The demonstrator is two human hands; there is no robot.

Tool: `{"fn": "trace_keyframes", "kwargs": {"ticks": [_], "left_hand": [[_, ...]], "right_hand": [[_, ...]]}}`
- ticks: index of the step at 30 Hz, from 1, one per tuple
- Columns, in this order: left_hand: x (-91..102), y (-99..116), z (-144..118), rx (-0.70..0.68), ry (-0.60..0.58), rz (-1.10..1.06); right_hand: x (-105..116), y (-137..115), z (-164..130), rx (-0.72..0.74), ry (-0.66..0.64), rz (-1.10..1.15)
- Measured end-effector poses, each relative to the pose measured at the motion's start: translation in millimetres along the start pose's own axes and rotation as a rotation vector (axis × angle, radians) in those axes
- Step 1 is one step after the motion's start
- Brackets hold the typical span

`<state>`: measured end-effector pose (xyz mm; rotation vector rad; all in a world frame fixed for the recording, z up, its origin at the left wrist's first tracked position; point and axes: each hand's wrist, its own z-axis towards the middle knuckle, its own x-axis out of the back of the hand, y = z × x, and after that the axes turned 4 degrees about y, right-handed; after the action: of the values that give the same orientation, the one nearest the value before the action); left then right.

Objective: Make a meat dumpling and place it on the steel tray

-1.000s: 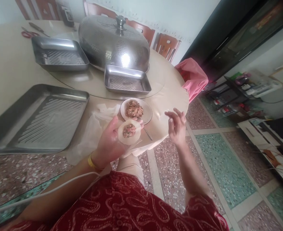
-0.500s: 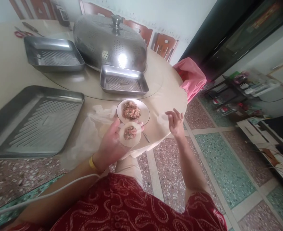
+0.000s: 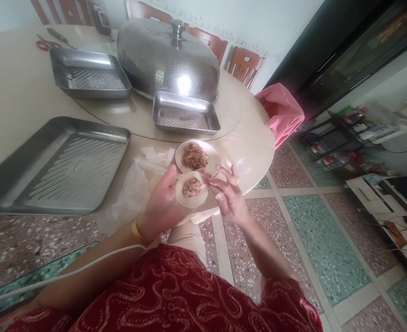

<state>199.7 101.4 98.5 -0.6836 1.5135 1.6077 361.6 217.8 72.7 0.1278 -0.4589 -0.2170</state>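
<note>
My left hand (image 3: 162, 203) cradles a round dumpling wrapper (image 3: 191, 190) with a lump of minced filling in its middle. My right hand (image 3: 227, 197) is beside it, fingers spread, and its fingertips touch the wrapper's right edge. Just beyond the wrapper a small white plate (image 3: 213, 156) carries a mound of the same minced filling (image 3: 194, 156). A thin utensil lies under my hands at the plate's near side, mostly hidden.
A large steel tray (image 3: 61, 161) lies left on the round table (image 3: 13, 101); two smaller steel trays (image 3: 89, 76) (image 3: 185, 113) and a perforated steel dome cover (image 3: 168, 57) stand behind. Clear plastic (image 3: 134, 189) lies beside my left hand. Pink cloth (image 3: 282, 113) hangs right. Terrazzo floor below.
My right hand has moved left from the table's right edge to the wrapper and now touches its rim. My left hand has kept holding the filled wrapper.
</note>
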Motion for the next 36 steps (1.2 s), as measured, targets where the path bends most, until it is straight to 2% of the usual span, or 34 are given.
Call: {"fn": "trace_keyframes", "kwargs": {"ticks": [4, 8, 13, 18, 23, 25, 27, 30, 32, 36], "left_hand": [[2.3, 4.0, -0.8, -0.038, -0.021, 0.004], [2.6, 7.0, -0.6, -0.013, -0.008, -0.018], [0.9, 9.7, -0.6, -0.006, 0.016, -0.060], [2.6, 8.2, 2.6, -0.079, 0.006, -0.054], [0.0, 1.3, 3.0, -0.043, -0.018, -0.091], [-2.0, -0.6, 2.0, -0.048, 0.007, -0.113], [-3.4, -1.4, 1.3, -0.070, 0.061, -0.144], [-2.4, -1.9, 1.9, -0.113, 0.110, -0.184], [0.7, -3.1, 3.0, -0.108, 0.107, -0.159], [9.5, -8.0, 5.0, -0.096, 0.098, -0.055]], "right_hand": [[-4.0, -1.5, -11.7, 0.095, -0.008, -0.040], [-7.4, -6.5, -22.1, 0.198, 0.028, -0.021], [-11.5, -7.4, -26.7, 0.203, 0.053, -0.049], [-17.2, -17.0, -28.9, 0.291, -0.012, -0.118], [-20.8, -25.7, -24.1, 0.341, 0.000, -0.114], [-21.2, -28.8, -23.3, 0.375, 0.014, -0.068], [-19.6, -33.2, -22.2, 0.390, 0.084, -0.016], [-11.4, -33.8, -14.5, 0.324, 0.223, -0.024], [-1.6, -21.0, -5.7, 0.198, 0.300, -0.122], [22.3, 41.5, 2.7, -0.298, 0.334, -0.387]]}}
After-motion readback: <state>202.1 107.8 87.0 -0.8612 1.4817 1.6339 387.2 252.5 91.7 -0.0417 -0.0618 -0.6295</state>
